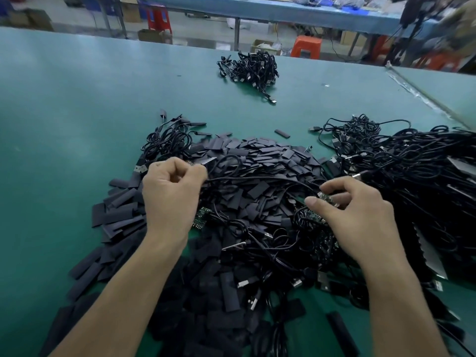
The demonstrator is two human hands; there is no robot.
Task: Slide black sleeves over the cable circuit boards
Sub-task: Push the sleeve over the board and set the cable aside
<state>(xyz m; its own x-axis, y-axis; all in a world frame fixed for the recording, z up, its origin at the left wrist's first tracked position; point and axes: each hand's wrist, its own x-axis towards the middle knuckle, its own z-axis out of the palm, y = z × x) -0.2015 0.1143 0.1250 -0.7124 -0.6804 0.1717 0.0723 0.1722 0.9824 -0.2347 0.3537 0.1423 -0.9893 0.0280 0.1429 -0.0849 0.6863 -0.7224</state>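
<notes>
A wide heap of flat black sleeves [260, 161] covers the middle of the green table [64, 124]. My left hand [171, 191] is curled above the heap's left side and pinches a black cable [257, 179] that runs right to a small circuit board [326, 197]. My right hand [353, 215] pinches that board between thumb and fingers. More green boards [203, 215] with cables lie among the sleeves below my hands.
A big tangle of black cables [412, 176] fills the right side. A smaller bundle of cables [251, 70] sits at the far middle, another small coil [167, 143] at the heap's upper left. Stools and boxes stand beyond the table's far edge.
</notes>
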